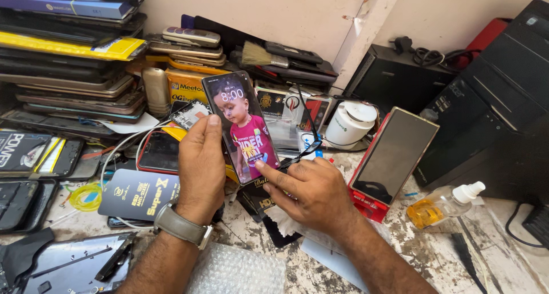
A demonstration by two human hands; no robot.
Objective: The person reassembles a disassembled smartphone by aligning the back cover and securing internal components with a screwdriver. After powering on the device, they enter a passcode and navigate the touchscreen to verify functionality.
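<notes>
— Where's the phone [242, 126]?
— I see it upright above the bench [434, 254], pinched by my left hand [201, 162].
— And the right hand [311, 191]?
— Forefinger stretched out, touching its lower screen edge; the rest curled.

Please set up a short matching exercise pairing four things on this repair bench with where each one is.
Things:
1. phone
2. spray bottle
3. bubble wrap
4. brush

Places:
A. at the near edge, between the two forearms
B. lying on the stacked phones by the back wall
C. held up in the left hand, with the right hand touching its lower edge
D. lying on the bench at the right, by the black computer case

Pairs: 1-C, 2-D, 3-A, 4-B
</notes>
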